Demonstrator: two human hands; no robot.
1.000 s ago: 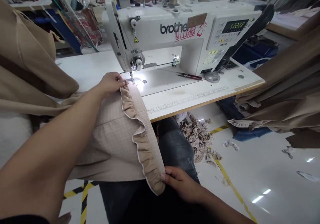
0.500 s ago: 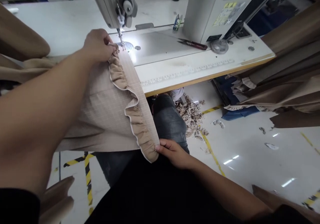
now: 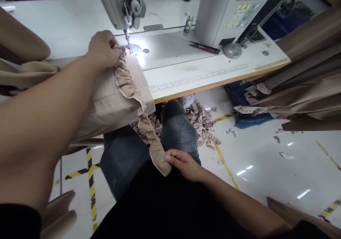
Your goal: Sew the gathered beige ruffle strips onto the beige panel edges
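My left hand (image 3: 102,49) pinches the beige checked fabric (image 3: 112,104) and its gathered ruffle (image 3: 125,81) on the sewing machine's needle plate (image 3: 134,48), just beside the presser foot (image 3: 128,46). The ruffle has a pale piped edge and runs down from there to my right hand (image 3: 183,164), which holds its lower end (image 3: 160,157) above my knee. The fabric sags over the table's front edge. Thread snips (image 3: 204,47) lie on the table to the right, nearest neither hand.
The white Brother sewing machine (image 3: 119,4) stands on a white table (image 3: 66,18) with a ruler strip along its edge (image 3: 198,77). Tan garments hang at both sides. Ruffle scraps lie heaped on the floor (image 3: 201,123) beneath the table, near yellow-and-black tape lines.
My view has tilted down and the machine sits higher in frame. The fabric panel has dropped below the ruffle, and the ruffle's lower end now hangs loosely, showing my jeans.
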